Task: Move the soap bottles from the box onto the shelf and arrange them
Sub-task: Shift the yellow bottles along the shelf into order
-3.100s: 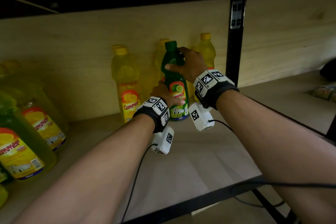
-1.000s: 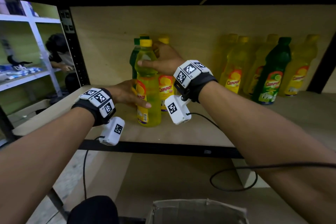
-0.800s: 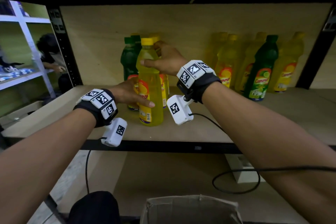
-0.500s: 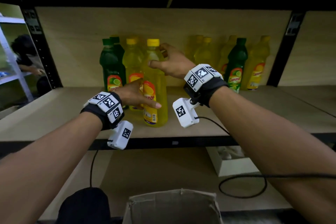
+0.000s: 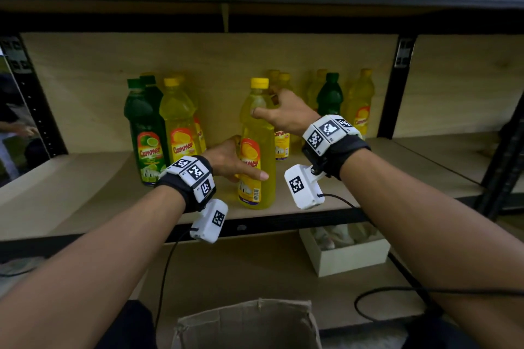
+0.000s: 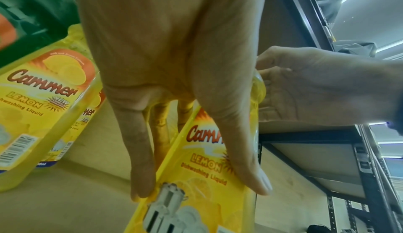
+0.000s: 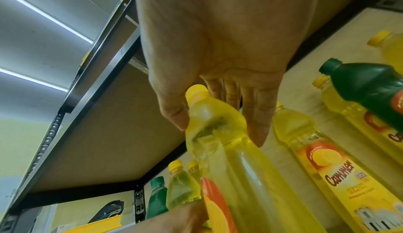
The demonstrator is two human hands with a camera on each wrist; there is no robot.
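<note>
I have one yellow soap bottle [image 5: 259, 147] standing upright near the front edge of the shelf [image 5: 85, 193], at the centre of the head view; my left hand [image 5: 229, 160] wraps its labelled lower body, thumb across the front and fingers behind, while my right hand [image 5: 283, 113] grasps the shoulder just under the yellow cap; so both hands are closed around this one bottle. It stands apart from the left cluster [image 5: 164, 133] of green and yellow bottles at centre left, and in front of the right row [image 5: 330, 99] against the back panel; the cardboard box [image 5: 246, 326] sits at the bottom of the frame, its contents hidden. I judge this the arranging step; next I should slide the bottle into line with a group, label forward, without knocking its neighbours, then let go.
</note>
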